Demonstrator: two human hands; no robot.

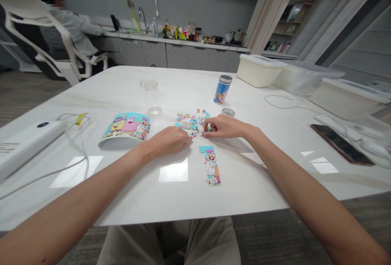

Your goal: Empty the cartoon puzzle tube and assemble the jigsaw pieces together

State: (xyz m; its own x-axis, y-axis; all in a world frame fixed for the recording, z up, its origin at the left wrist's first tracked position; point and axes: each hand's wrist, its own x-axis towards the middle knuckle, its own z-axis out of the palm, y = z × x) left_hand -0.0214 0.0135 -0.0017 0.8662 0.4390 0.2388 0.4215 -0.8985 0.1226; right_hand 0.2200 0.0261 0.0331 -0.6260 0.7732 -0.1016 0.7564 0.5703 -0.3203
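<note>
Loose jigsaw puzzle pieces (191,123) lie in a colourful pile between my two hands. My left hand (172,139) is closed at the near left edge of the pile; what its fingertips hold, if anything, is hidden. On the other side, my right hand (224,126) pinches a small reddish puzzle piece (203,134) at the table surface. Nearer to me lies a joined strip of puzzle (211,166) showing a cartoon figure in white. A curled picture card (126,127) with cartoon characters rests left of my left hand.
Behind the pile stand a clear plastic jar (152,98) and a blue printed canister (222,90), with a metal lid (228,112) nearby. A phone (340,143), cables and storage boxes (259,69) are at right. A white power strip (30,145) lies left. A person sits beyond.
</note>
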